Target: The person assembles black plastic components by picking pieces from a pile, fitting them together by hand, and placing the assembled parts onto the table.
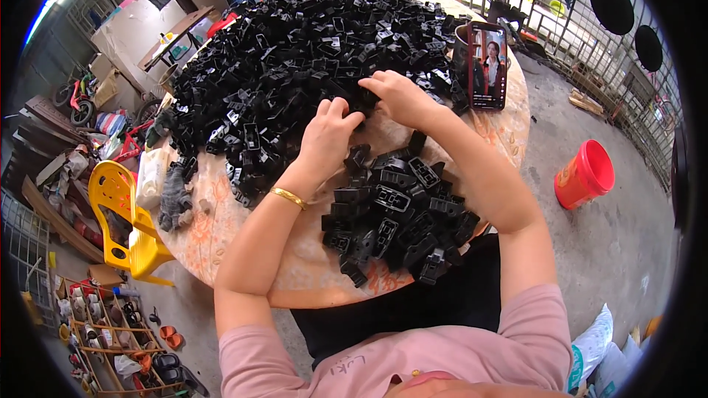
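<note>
A large heap of black plastic housings covers the far part of the round table. At the heap's near edge, my left hand has its fingers curled, with the tips hidden among the parts. My right hand is just beside it, fingers bent and pressed together on a black plastic part at the edge of the heap. Between my forearms lies a smaller pile of black plastic housings, several with rectangular openings facing up. A gold bangle circles my left wrist.
A phone showing a person on its screen stands against a container at the table's right. A red bucket sits on the floor to the right. Left of the table are a yellow chair, grey gloves and a shoe rack.
</note>
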`<state>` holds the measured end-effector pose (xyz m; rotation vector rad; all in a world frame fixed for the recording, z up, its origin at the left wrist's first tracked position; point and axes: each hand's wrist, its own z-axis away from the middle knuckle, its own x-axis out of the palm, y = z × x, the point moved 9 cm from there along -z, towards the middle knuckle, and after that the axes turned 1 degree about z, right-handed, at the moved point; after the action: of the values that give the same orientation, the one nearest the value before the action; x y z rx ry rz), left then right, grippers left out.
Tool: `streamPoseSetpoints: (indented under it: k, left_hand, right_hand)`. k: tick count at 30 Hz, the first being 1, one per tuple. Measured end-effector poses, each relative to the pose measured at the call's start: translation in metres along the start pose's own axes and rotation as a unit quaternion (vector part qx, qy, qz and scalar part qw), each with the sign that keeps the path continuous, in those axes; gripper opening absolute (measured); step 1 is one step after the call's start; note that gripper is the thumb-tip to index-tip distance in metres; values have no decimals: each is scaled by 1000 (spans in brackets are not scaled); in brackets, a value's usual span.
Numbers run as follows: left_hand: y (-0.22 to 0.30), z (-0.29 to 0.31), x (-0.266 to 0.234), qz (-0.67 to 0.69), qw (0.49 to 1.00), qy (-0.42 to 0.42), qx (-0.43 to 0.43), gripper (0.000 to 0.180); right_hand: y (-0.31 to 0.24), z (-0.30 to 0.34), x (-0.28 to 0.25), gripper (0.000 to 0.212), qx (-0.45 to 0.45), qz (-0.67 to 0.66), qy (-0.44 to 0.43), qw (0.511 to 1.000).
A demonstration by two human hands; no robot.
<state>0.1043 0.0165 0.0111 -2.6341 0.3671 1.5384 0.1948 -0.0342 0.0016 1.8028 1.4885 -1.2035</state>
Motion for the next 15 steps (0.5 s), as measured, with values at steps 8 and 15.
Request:
streamPoseSetpoints:
  k: [8,15]
  left_hand:
    - [-44,9,0,425,878,73,-209,19]
    - [-51,11,-4,593,754,109,-261,23]
  right_hand:
    - [-11,2,-37,28,38,-117,112,986]
    - [-20,2,-21,31,122,-482,40,867]
